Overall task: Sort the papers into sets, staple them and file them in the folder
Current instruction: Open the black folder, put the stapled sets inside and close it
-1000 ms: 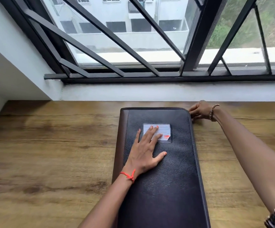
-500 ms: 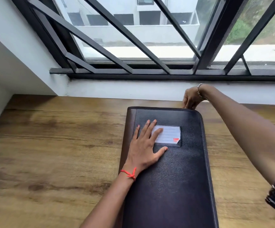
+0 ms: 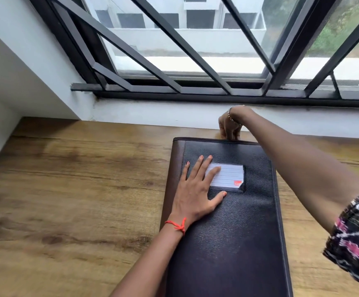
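1. Nearest the camera, a patterned sleeve point(image 3: 358, 239) covers the right upper arm, and the bare forearm reaches forward over the right side of the folder point(image 3: 234, 243).
2. The folder is black with a brown spine along its left edge. It lies closed and flat on the wooden table point(image 3: 77, 189), its long side running away from the person.
3. The left hand point(image 3: 192, 196), with a red thread point(image 3: 177, 225) at the wrist, rests palm down on the cover near the spine. Its fingers point(image 3: 204, 166) are straight and spread, and they overlap the left part of a lined label card point(image 3: 230, 176) in its clear pocket. It holds nothing and seems only to steady the folder.
4. The right hand point(image 3: 229, 127), with a beaded bracelet point(image 3: 232, 117) on the wrist, hangs knuckles-up at the folder's far edge, fingertips down on that edge. Whether they pinch a zip pull or a tab there I cannot tell, as the back of the hand hides them.
5. Beyond lie a strip of table, a white wall point(image 3: 152, 113) and a barred window point(image 3: 174, 50).
6. No papers or stapler are in view, so I judge the step in hand to be opening the folder, very early in the task. The next move calls for freeing the far edge while the left hand keeps the cover from sliding, then lifting that hand so the cover can swing open.
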Demonstrator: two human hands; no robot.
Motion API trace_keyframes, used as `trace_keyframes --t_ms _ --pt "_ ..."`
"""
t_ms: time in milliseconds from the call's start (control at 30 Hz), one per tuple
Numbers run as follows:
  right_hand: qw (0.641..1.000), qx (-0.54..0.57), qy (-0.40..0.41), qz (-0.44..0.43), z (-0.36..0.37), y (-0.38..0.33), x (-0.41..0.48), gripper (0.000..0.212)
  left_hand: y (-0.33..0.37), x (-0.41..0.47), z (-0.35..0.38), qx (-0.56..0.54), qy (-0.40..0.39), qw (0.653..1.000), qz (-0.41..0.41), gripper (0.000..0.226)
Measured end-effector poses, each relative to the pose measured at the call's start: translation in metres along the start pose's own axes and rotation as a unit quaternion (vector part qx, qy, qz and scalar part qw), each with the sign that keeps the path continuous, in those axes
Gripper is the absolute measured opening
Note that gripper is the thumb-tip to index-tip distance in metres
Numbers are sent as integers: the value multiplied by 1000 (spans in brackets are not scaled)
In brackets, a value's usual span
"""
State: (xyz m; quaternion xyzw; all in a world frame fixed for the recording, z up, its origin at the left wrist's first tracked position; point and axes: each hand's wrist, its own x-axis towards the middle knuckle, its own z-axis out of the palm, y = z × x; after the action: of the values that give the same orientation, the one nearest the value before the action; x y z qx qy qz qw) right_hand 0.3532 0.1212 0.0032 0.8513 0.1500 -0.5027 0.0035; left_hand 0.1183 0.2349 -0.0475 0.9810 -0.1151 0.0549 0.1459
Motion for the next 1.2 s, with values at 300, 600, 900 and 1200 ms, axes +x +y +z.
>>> trace_keyframes --t_ms 300,600,900,1200 --pt "996 34 23 -77 -4 -42 9 24 0 -1 3 2 10 1000 5 63" --pt "986 76 66 -132 -1 -85 12 24 1 -1 5 8 9 1000 4 64" --pt "922 234 276 -138 39 -92 0 22 1 -1 5 3 -21 1000 6 63" --pt "877 167 437 -108 113 -83 -61 39 1 -8 -18 -79 -19 997 -12 61"
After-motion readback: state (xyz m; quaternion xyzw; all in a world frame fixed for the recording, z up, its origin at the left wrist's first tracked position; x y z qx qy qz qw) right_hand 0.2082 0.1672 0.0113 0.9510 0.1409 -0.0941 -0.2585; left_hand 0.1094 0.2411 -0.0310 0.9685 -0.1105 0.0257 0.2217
